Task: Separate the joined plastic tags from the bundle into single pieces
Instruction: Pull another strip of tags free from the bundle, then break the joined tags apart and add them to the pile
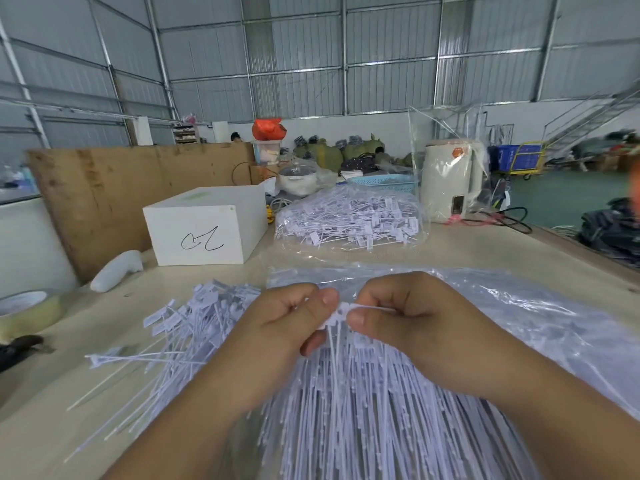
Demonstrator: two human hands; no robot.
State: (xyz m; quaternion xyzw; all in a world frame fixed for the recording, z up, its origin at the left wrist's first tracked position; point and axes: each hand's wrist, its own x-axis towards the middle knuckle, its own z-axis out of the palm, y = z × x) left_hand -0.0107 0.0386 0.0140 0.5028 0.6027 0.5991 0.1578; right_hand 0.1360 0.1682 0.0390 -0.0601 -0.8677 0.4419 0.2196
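Joined tags bundle fans out under both wrists, L hand & R hand each pinching tag head strip betw thumbs, prob to snap one off; singles pile just left of L hand, bagged tags beyond.

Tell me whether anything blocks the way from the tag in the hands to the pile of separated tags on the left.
Nothing visible does. Both hands pinch the white plastic tag head, left hand and right hand. The loose pile of white single tags lies directly beside the left hand.
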